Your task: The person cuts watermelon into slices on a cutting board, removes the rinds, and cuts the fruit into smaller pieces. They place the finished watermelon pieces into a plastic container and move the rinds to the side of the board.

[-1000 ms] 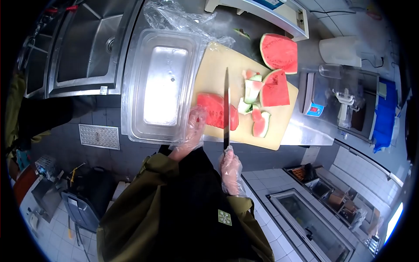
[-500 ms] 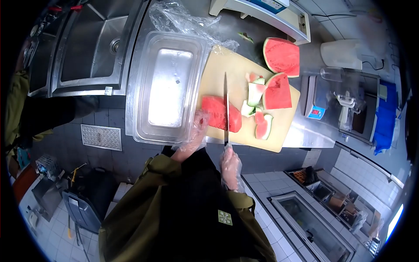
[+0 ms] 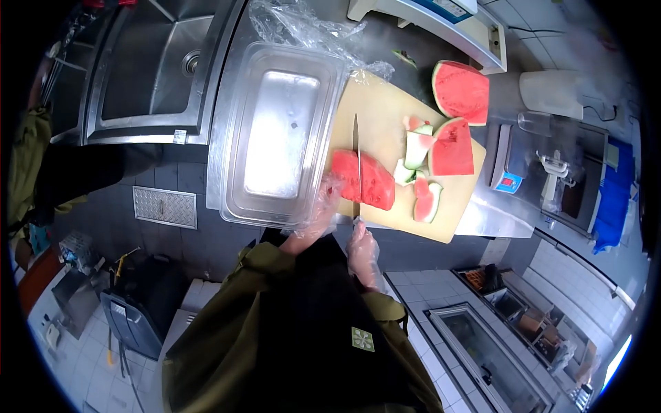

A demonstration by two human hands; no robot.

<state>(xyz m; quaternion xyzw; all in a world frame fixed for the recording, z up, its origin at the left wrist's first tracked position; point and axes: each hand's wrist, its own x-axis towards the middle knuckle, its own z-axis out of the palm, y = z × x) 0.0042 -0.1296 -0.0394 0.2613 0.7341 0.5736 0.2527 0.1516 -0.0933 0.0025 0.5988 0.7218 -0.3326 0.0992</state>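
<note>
A peeled chunk of red watermelon (image 3: 377, 186) lies on the yellowish cutting board (image 3: 375, 96). My left hand (image 3: 321, 212), in a clear plastic glove, holds the chunk at its left end. My right hand (image 3: 363, 253), also gloved, is closed around the handle of a long knife (image 3: 356, 132). The blade points away from me and crosses the chunk, where only a thin line of it shows. Pale green and pink rind pieces (image 3: 417, 148) lie to the right of the chunk. Beside them rests a watermelon wedge (image 3: 454, 153) with its rind on.
A clear plastic tub (image 3: 234, 131) stands left of the board, with crumpled plastic film (image 3: 303, 31) behind it. Another watermelon piece (image 3: 461, 89) lies at the back right. A scale (image 3: 506, 179) stands farther right, a steel sink (image 3: 148, 76) far left. Another person's sleeve (image 3: 31, 158) shows at the left edge.
The view has shifted, so the counter things appear farther right. Against the chunk, the knife now sits farther left, with its blade less visible there. My left hand still holds the chunk.
</note>
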